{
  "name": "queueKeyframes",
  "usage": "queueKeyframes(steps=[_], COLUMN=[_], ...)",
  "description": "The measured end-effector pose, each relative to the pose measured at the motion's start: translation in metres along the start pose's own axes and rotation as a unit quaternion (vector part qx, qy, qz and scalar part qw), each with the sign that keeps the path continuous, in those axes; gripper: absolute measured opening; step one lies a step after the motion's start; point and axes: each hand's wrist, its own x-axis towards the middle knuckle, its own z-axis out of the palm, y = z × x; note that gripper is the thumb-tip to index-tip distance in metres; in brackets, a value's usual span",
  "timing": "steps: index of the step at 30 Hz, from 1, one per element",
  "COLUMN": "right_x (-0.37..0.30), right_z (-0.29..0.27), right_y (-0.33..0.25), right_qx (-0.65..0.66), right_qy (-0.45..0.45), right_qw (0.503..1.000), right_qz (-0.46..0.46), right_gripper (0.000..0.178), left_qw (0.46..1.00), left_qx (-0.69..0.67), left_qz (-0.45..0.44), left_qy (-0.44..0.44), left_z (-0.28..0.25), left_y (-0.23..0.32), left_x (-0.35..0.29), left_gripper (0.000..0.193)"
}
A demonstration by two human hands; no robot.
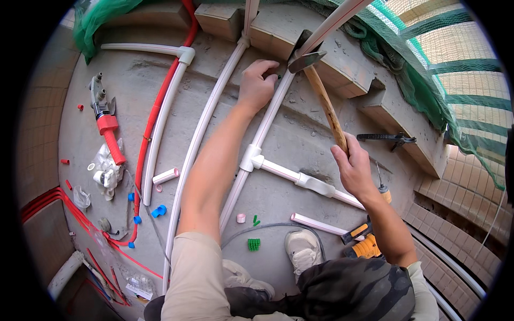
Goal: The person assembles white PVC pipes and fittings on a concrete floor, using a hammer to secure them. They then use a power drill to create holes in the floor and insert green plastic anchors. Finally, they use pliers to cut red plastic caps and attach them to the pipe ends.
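Note:
My right hand (353, 165) is closed round the lower end of a hammer's wooden handle (327, 109). The steel hammer head (307, 61) is up by the far end of a white pipe (273, 109) with a red stripe. Left of that pipe, my left hand (258, 84) reaches close to the concrete with curled fingers. A tiny dark green bit shows at its fingertips, too small to make out. Lower down, a white tee fitting (250, 158) joins the pipe to a side branch (281, 171) with a valve-like piece (316, 184).
Concrete ledges (321, 64) and green netting (423, 101) border the far side. At left lie a red-handled pipe welder (110, 128), red pipe (160, 101) and blue clips (159, 211). Green wall plugs (254, 244), a yellow power tool (367, 247) and black pliers (386, 138) lie about.

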Motion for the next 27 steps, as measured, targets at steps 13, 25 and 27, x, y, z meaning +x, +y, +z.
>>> queueKeyframes(steps=[13, 25, 27], right_x=[0.036, 0.042, 0.040], right_z=[0.052, 0.043, 0.038], right_y=[0.012, 0.011, -0.008], right_qx=[-0.089, -0.127, -0.091], right_qy=[0.016, 0.010, 0.017], right_qw=[0.995, 0.991, 0.995], right_qz=[-0.032, -0.040, -0.038], right_gripper=[0.039, 0.040, 0.040], left_qw=[0.977, 0.982, 0.980], left_qx=[0.127, 0.112, 0.124], left_qz=[-0.142, -0.122, -0.126], left_qy=[-0.096, -0.090, -0.095], left_z=[0.001, 0.006, -0.001], left_y=[0.053, 0.045, 0.045], left_x=[-0.078, -0.080, -0.083], left_gripper=[0.060, 0.059, 0.060])
